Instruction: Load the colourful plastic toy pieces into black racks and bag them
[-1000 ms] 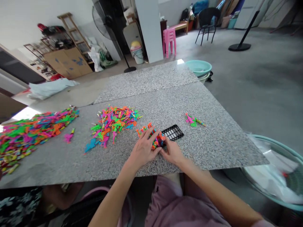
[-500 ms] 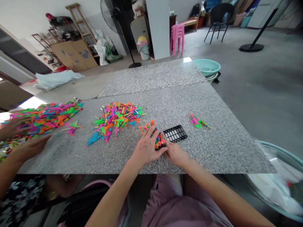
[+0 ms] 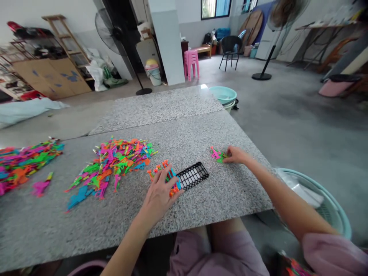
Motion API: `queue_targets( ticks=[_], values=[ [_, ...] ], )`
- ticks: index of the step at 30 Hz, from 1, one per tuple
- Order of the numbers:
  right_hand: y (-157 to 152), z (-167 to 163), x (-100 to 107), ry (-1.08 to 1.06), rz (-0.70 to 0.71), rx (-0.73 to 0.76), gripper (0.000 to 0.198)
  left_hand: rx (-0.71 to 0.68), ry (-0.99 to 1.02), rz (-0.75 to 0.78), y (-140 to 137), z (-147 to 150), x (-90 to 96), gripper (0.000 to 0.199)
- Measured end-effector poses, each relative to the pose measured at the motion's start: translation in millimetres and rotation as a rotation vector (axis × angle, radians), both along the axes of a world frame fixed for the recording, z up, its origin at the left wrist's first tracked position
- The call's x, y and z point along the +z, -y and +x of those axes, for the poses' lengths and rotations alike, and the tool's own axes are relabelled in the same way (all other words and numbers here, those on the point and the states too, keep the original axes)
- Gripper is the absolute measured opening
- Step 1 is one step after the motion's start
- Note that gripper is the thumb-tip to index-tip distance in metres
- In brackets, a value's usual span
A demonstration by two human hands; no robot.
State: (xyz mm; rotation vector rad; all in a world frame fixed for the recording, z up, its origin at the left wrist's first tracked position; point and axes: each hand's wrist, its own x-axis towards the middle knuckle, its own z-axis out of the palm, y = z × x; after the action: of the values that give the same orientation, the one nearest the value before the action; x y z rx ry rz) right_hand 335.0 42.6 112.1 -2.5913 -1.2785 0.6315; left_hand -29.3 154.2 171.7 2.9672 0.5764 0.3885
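My left hand [image 3: 159, 193] lies flat on the left end of a black plastic grid rack [image 3: 192, 175], where several bright toy pieces [image 3: 169, 177] stand in the slots. My right hand [image 3: 235, 155] is stretched out to the right, fingertips closing on a small cluster of pink and green toy pieces [image 3: 217, 154] on the granite table [image 3: 184, 134]. A loose heap of neon toy pieces [image 3: 112, 163] lies left of the rack.
A second bigger heap [image 3: 23, 165] spreads at the far left. A teal basin [image 3: 316, 199] with a plastic bag sits by my right arm, below the table edge. Another teal basin [image 3: 223, 94] stands at the table's far corner. Fans, chairs and shelves fill the background.
My right hand left the rack and reached right to the small cluster of pieces. The left hand stayed on the rack. The other person's hands at far left are out of view.
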Motion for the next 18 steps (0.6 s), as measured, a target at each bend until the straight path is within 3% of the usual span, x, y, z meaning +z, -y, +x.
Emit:
queue_targets(
  ticks=[3, 5, 7, 11, 14, 18],
  values=[
    [-2, 9, 0, -0.126, -0.107, 0.133, 0.006, -0.001, 0.004, -0.006, 0, -1, 1.3, 0.026],
    [-5, -16, -3, -0.207, 0.035, 0.128, 0.004, -0.002, -0.017, -0.015, 1, -1, 2.7, 0.025],
    [-13, -55, -9, -0.36, 0.277, 0.148, 0.005, 0.002, -0.046, -0.027, 2, -1, 4.6, 0.024],
    [-52, -134, -23, -0.583, 0.609, 0.286, 0.007, 0.018, -0.067, -0.05, 4, 1, 9.2, 0.023],
    [-85, -165, -32, -0.58, 0.664, 0.338, 0.006, 0.02, -0.058, -0.062, 5, 2, 11.1, 0.024],
    [-104, -170, -35, -0.512, 0.654, 0.528, 0.004, 0.024, -0.03, -0.067, 6, 2, 10.7, 0.023]
  ],
)
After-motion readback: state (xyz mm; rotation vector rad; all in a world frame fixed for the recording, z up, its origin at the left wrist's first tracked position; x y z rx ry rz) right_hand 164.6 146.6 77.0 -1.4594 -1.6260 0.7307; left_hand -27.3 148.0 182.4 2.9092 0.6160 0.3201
